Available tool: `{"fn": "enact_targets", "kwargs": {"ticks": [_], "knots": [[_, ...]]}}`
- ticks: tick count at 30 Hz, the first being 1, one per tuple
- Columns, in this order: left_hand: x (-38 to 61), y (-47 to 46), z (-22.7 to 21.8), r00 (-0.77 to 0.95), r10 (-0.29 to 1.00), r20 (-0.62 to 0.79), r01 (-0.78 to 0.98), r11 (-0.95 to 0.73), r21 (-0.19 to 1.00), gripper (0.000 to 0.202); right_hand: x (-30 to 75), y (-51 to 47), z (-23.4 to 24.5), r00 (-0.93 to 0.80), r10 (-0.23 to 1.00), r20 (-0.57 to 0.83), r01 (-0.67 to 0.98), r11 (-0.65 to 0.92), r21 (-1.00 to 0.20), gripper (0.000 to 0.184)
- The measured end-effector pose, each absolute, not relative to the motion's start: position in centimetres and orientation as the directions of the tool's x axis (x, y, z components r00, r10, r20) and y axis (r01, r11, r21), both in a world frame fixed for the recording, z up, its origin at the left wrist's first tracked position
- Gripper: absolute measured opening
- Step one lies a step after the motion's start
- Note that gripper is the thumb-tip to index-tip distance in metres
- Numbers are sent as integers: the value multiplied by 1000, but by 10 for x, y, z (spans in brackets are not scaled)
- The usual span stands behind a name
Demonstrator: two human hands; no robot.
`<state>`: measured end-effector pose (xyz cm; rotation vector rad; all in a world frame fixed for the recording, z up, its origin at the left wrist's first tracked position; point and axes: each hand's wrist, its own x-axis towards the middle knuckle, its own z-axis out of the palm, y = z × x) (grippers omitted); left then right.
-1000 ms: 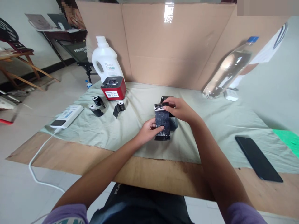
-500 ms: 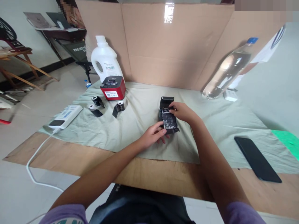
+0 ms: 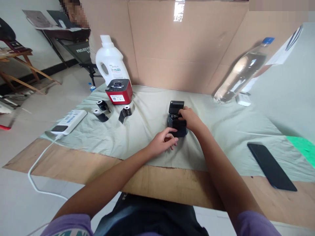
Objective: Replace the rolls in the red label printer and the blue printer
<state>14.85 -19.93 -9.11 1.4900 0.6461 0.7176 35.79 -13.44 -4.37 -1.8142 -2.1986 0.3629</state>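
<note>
A small black printer [image 3: 176,107] stands on the pale green cloth [image 3: 147,108] with its lid tipped up. My right hand [image 3: 191,118] lies over its open bay, fingers curled down onto the black paper roll, which they mostly hide. My left hand [image 3: 162,141] rests on the cloth at the printer's near left corner. Its fingers are bent and the fingertips press against the printer's body.
A red printer [image 3: 118,92] and a white jug [image 3: 109,62] stand at the back left, with three small paper rolls [image 3: 102,105] and a power strip [image 3: 70,120] nearby. A black phone [image 3: 270,165] lies at the right. A water bottle [image 3: 242,72] leans on the cardboard wall [image 3: 172,49].
The black paper strip held up between both hands has gone down into the printer. My right hand followed it onto the bay, and my left hand dropped to the printer's base.
</note>
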Motion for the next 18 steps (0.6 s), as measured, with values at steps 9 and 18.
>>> {"fn": "enact_targets", "kwargs": {"ticks": [9, 18], "knots": [[144, -186, -93, 432, 873, 228, 174, -329, 928, 42, 367, -119, -53, 151, 953, 262, 819, 28, -574, 48], [171, -142, -71, 381, 873, 304, 396, -451, 800, 36, 373, -121, -50, 136, 953, 270, 560, 151, -815, 43]]}}
